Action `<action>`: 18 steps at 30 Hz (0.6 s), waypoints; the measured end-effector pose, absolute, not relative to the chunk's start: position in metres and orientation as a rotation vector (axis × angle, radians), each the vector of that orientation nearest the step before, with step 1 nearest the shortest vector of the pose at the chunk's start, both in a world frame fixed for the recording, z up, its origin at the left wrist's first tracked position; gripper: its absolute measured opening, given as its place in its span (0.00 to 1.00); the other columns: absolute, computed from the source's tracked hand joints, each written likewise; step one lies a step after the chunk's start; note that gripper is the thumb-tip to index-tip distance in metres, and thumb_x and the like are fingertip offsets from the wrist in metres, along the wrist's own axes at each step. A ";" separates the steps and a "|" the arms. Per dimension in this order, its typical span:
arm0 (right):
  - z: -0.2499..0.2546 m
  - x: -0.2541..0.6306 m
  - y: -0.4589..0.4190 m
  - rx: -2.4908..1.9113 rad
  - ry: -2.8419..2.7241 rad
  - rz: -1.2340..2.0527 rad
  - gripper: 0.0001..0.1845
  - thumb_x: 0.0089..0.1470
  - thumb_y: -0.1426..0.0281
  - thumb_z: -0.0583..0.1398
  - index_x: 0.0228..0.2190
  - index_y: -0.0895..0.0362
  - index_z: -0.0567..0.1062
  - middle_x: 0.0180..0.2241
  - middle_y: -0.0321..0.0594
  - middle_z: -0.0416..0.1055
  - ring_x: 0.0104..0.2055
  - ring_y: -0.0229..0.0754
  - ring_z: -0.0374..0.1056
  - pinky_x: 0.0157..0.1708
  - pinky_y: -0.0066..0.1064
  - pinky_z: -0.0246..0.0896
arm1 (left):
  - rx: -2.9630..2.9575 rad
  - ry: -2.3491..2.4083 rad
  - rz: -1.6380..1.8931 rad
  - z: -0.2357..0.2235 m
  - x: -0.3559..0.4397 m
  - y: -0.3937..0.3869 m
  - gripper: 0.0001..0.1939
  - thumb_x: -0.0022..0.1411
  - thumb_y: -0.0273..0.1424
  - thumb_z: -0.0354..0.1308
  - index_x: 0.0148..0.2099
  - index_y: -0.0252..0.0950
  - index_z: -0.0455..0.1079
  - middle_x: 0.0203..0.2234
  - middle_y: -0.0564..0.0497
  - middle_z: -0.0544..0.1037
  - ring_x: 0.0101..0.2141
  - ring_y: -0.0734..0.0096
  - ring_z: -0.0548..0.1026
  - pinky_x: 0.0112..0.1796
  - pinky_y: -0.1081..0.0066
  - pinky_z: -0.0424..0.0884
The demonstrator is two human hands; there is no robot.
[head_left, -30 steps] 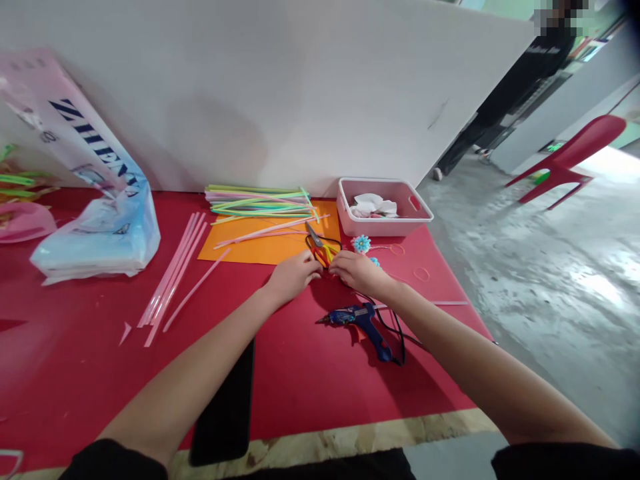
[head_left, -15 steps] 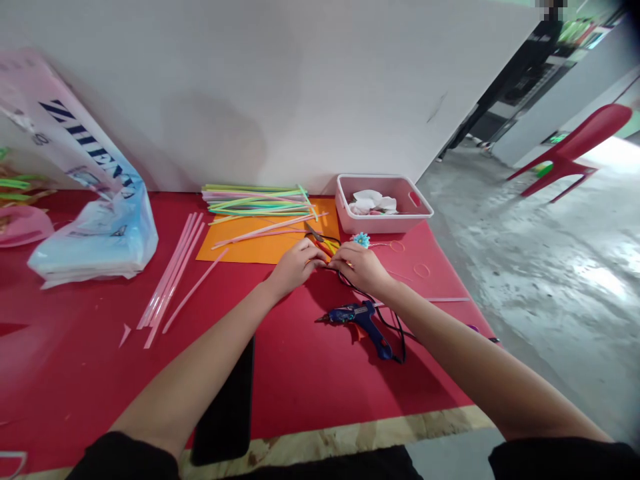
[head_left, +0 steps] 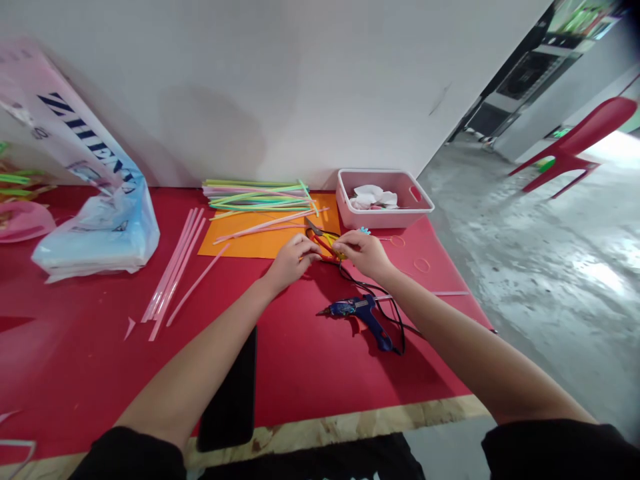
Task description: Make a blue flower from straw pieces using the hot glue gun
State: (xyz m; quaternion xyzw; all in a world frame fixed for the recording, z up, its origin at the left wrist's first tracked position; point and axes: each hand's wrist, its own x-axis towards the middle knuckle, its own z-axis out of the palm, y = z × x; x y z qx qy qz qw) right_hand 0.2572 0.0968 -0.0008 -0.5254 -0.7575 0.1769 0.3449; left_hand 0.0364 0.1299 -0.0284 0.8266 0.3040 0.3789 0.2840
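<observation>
My left hand and my right hand are over the red tabletop, a small gap between their fingertips. Both are closed in a pinch; whatever they hold is too small to make out. Just behind the fingers lies a cutting tool with dark jaws and red and yellow handles, partly hidden. A blue flower-shaped piece shows past my right hand, mostly covered by it. Nearer to me, a blue glue gun lies on its side, a black cord looping beside it.
Pastel strips lie on an orange sheet by the wall. Pink strips and a plastic bag are at left. A pink basket holds white pieces. A black phone-like slab lies near the front edge.
My hands have moved slightly apart, my right hand turning and covering more of the blue flower-shaped piece. The view has shifted a little.
</observation>
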 end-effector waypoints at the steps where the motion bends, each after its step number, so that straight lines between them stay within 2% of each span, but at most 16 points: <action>1: 0.001 0.259 0.096 -1.340 -1.970 0.468 0.14 0.63 0.62 0.60 0.33 0.56 0.83 0.35 0.44 0.79 0.39 0.43 0.74 0.43 0.37 0.68 | 2.204 0.817 1.024 -0.029 0.036 0.130 0.07 0.67 0.31 0.58 0.40 0.37 0.76 0.36 0.48 0.74 0.37 0.66 0.73 0.41 0.66 0.72; 7: 0.006 0.256 0.091 -1.224 -2.039 0.472 0.09 0.59 0.63 0.64 0.32 0.53 0.83 0.35 0.42 0.79 0.40 0.43 0.73 0.44 0.38 0.66 | 2.154 0.847 1.083 -0.028 0.040 0.129 0.07 0.68 0.32 0.57 0.40 0.37 0.77 0.34 0.49 0.73 0.37 0.65 0.73 0.41 0.65 0.71; 11: 0.010 0.252 0.094 -1.220 -2.058 0.424 0.10 0.60 0.66 0.62 0.30 0.55 0.81 0.33 0.42 0.78 0.39 0.44 0.71 0.44 0.38 0.65 | 2.119 0.874 1.110 -0.027 0.041 0.128 0.07 0.67 0.31 0.57 0.40 0.38 0.77 0.33 0.49 0.74 0.37 0.66 0.74 0.41 0.66 0.72; 18: 0.020 0.241 0.096 -1.285 -2.093 0.305 0.10 0.61 0.70 0.59 0.27 0.55 0.76 0.33 0.43 0.76 0.41 0.47 0.68 0.49 0.41 0.60 | 2.065 0.906 1.155 -0.032 0.046 0.128 0.07 0.68 0.31 0.56 0.40 0.37 0.76 0.34 0.49 0.73 0.36 0.67 0.74 0.39 0.67 0.73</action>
